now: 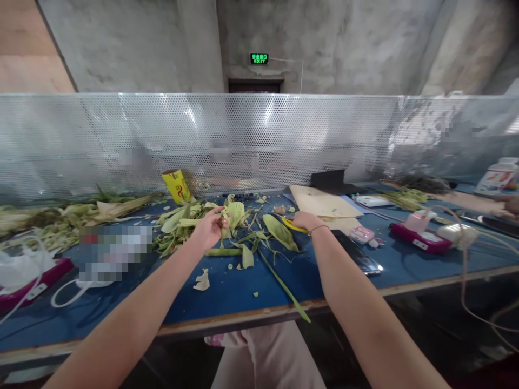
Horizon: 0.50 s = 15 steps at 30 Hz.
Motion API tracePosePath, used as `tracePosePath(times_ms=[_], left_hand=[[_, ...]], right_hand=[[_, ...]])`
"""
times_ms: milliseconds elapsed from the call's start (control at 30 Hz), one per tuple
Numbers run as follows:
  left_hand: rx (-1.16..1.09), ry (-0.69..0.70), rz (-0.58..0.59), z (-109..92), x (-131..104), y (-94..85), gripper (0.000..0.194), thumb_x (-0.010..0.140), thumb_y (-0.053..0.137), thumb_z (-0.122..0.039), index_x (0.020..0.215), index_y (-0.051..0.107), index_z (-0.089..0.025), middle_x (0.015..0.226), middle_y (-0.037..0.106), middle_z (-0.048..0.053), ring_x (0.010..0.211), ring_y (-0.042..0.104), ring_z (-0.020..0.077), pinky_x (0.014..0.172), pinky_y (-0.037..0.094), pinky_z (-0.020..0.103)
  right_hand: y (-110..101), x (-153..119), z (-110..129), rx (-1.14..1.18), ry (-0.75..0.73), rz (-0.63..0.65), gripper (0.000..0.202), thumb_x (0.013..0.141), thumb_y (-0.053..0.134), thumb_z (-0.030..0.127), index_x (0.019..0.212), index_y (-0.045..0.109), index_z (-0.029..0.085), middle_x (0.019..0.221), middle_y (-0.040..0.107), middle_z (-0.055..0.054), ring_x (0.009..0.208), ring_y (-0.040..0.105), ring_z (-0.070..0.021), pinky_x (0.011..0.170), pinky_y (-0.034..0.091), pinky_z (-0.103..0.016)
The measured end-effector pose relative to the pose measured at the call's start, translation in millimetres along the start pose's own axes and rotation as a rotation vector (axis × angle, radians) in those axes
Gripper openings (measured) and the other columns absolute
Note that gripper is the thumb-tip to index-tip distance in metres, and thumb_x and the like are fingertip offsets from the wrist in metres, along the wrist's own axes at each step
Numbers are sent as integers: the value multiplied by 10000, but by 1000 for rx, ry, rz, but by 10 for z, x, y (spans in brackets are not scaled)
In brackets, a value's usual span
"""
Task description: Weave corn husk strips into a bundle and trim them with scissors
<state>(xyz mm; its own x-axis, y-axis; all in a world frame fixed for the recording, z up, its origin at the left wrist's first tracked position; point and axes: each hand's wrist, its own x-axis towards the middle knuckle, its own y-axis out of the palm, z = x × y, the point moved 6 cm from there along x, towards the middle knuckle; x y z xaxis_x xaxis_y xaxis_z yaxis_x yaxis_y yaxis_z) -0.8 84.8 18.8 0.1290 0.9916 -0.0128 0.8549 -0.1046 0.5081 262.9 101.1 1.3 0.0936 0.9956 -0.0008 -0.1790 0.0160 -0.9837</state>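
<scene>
My left hand (211, 228) is closed on a small pale green plant piece (225, 216) above a heap of cut leaves (174, 224). My right hand (307, 221) grips a yellow-handled tool (294, 225); its working end cannot be made out. Just left of that hand lies a broad green leaf (279, 232). A green stalk (286, 287) runs diagonally to the front edge, and a shorter stem (223, 252) lies under the heap.
A yellow tube (176, 186) stands behind the heap. Brown paper (324, 203), a phone (360, 256) and a purple power strip (421, 238) are on the right. Another power strip (40, 283) is at left. A perforated metal screen (259, 140) runs across the back.
</scene>
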Motion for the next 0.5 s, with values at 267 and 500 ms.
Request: tracePosePath(times_ms=[267, 500], left_hand=[[-51, 90, 3, -98, 41, -65, 191, 705, 406, 24, 766, 514, -122, 607, 564, 49, 360, 378, 21, 362, 310, 129], [-105, 128, -28, -128, 39, -115, 100, 703, 487, -30, 697, 501, -129, 568, 548, 17, 343, 341, 11, 342, 285, 120]], right_hand=[[-296, -5, 21, 247, 24, -468, 427, 795, 415, 416, 999, 503, 51, 977, 579, -209, 934, 561, -266, 749, 426, -310], [-219, -310, 753, 308, -526, -676, 369, 763, 488, 429, 970, 433, 129, 943, 515, -135, 859, 522, -225, 747, 435, -335]])
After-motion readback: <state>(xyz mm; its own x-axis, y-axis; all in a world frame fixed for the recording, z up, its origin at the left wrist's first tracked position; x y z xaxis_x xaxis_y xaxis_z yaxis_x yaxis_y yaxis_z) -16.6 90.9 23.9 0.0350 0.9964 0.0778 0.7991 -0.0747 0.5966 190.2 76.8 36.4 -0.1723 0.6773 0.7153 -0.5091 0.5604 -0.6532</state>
